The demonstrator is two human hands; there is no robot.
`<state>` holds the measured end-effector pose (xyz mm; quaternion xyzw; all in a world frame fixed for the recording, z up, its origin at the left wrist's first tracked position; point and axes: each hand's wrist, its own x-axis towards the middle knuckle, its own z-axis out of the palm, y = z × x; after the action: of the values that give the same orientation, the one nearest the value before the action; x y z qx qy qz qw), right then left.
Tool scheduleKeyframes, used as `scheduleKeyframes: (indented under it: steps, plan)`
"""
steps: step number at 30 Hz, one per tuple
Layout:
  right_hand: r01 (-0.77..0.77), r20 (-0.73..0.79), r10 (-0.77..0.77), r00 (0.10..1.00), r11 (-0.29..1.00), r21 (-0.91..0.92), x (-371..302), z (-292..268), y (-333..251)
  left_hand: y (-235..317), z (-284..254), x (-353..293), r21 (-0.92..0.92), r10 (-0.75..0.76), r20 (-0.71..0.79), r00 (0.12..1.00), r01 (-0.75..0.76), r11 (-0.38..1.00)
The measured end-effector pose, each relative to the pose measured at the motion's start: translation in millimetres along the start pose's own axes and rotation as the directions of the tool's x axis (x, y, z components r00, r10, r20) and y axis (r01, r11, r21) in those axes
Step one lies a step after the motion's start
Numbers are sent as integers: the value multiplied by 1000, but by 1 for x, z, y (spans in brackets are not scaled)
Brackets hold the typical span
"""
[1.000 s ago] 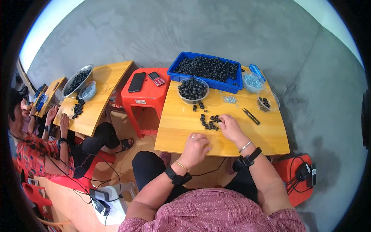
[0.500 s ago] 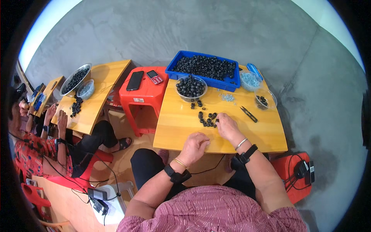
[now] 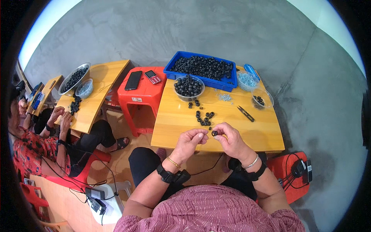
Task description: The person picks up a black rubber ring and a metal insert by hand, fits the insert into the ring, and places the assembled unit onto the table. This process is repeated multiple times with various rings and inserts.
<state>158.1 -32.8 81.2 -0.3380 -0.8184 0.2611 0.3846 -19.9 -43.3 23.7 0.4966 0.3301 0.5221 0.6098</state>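
Observation:
My right hand [image 3: 228, 139] pinches a small black ring-shaped part [image 3: 214, 133] above the near part of the wooden table [image 3: 174, 133]. Close to it on the left, my left hand [image 3: 190, 144] has its thumb and forefinger pressed together; whatever is between them is too small to name. Just beyond both hands lies a loose cluster of black ring-shaped parts [image 3: 204, 120]. A clear round bowl [image 3: 189, 88] heaped with larger black parts stands at the table's far left. Tiny pale blue pieces [image 3: 225, 98] are scattered to the right of that bowl.
At the back sits a blue tray [image 3: 166, 71] of black parts. Black snips [image 3: 245, 113] lie on the right, near a clear tub of pale blue pieces [image 3: 247, 79] and a shallow clear bowl [image 3: 266, 94]. A red stool [image 3: 145, 94] holds two phones. A co-worker [image 3: 42, 149] sits at left.
My right hand has come back toward me from the cluster with a black part in its fingertips. My left hand has risen to meet it, fingertips now pinched.

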Motion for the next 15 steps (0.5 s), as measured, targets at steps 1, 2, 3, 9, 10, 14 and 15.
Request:
scheduleKeyframes:
  steps: [1, 2, 3, 9, 10, 14, 15]
  plan:
    - [0, 1, 0, 1000, 1000, 1, -1, 0, -3, 2, 3, -1, -80, -32, 24, 999, 34, 996]
    - [-17, -1, 17, 1000, 999, 29, -2, 0, -6, 4, 5, -2, -159, -62, 49, 997, 69, 985]
    - [-35, -2, 35, 999, 998, 56, -3, 0, -7, 6, 7, -4, -159, -62, 50, 997, 70, 985]
    - [-19, -24, 24, 999, 981, 193, -7, 5, -9, 10, 14, -11, -293, -70, 72, 995, 88, 952]
    - [-19, -22, 24, 999, 981, 193, -8, 6, -10, 10, 14, -11, -327, -58, 82, 995, 82, 942]
    - [4, -70, 10, 998, 982, 187, -7, 6, -11, 9, 17, -12, -408, -78, 97, 992, 111, 906]
    - [22, -76, -9, 997, 984, 174, -8, 6, -11, 10, 18, -12, -411, -79, 98, 992, 113, 905]
